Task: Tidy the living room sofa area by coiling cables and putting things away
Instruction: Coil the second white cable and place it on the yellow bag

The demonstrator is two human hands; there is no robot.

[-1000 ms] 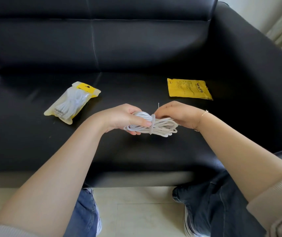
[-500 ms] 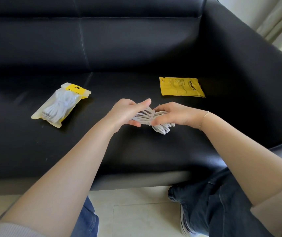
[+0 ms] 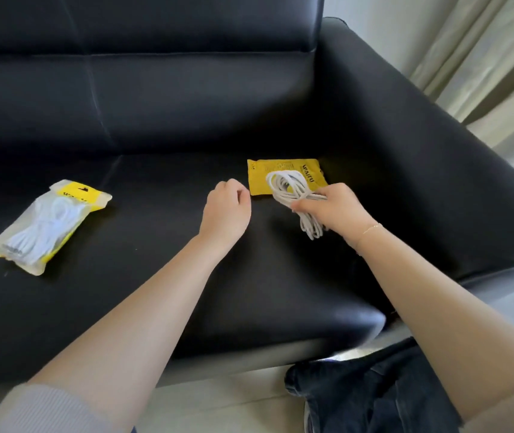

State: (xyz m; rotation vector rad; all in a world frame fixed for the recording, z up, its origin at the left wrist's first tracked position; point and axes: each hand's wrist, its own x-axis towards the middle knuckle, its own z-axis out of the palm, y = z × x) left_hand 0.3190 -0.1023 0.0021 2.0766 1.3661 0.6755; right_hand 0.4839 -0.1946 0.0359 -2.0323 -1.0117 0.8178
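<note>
Your right hand (image 3: 332, 209) grips the white coiled cable (image 3: 293, 198) at its bound middle, fingers curled round the bundle. One loop end fans out to the far side over the yellow pouch (image 3: 283, 173); the other end hangs toward the near right, below your hand. The cable is held just above or at the near edge of the pouch; whether it touches the pouch cannot be told.

Your left hand (image 3: 229, 210) is apart from the right, just left of the pouch, holding nothing. Its fingers are curled loosely inward, the hand raised a little over the seat of the black sofa (image 3: 155, 276).

The yellow pouch lies flat on the seat, far right, near the armrest. It looks empty and thin. Well apart to the left sits a second packet (image 3: 46, 223), clear-fronted with a yellow header, and a white cable shows coiled inside it.

Progress, as a judgement: this cable is coiled and tied, so the winding step looks finished. One cable appears bagged already. What is left is getting this coil into the yellow pouch, most likely with your left hand opening the mouth, then closing it and putting both packets away. Where they go is not in view.
</note>
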